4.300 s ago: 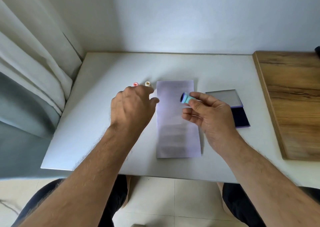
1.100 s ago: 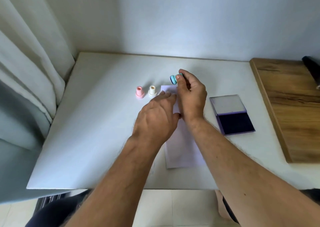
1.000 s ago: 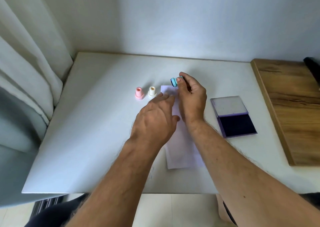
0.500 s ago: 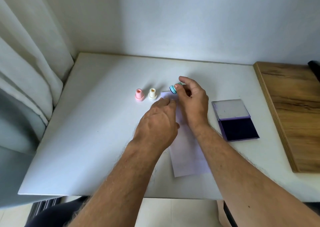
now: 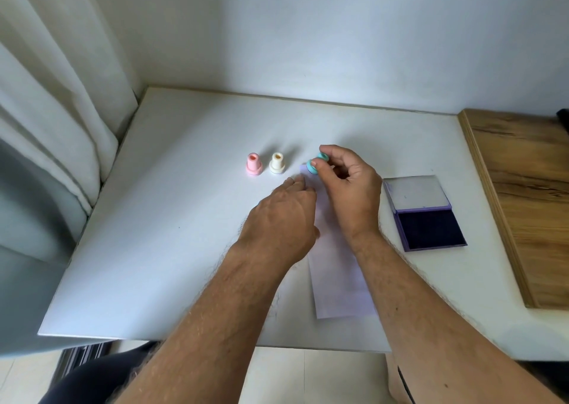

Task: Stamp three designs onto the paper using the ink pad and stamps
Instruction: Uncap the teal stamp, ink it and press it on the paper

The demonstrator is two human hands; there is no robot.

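A corner of a home room, by the look of it: a plain white desk [image 5: 172,249] pushed against bare painted walls, a pale curtain [image 5: 55,101] at the left of the frame, tiled floor [image 5: 308,376] along the bottom edge, a wooden board [image 5: 523,188] at the right.

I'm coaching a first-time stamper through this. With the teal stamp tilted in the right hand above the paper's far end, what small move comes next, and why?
Probably turn the teal stamp face-down and press it onto the paper, which the left hand steadies; the right hand pinches it tilted there.
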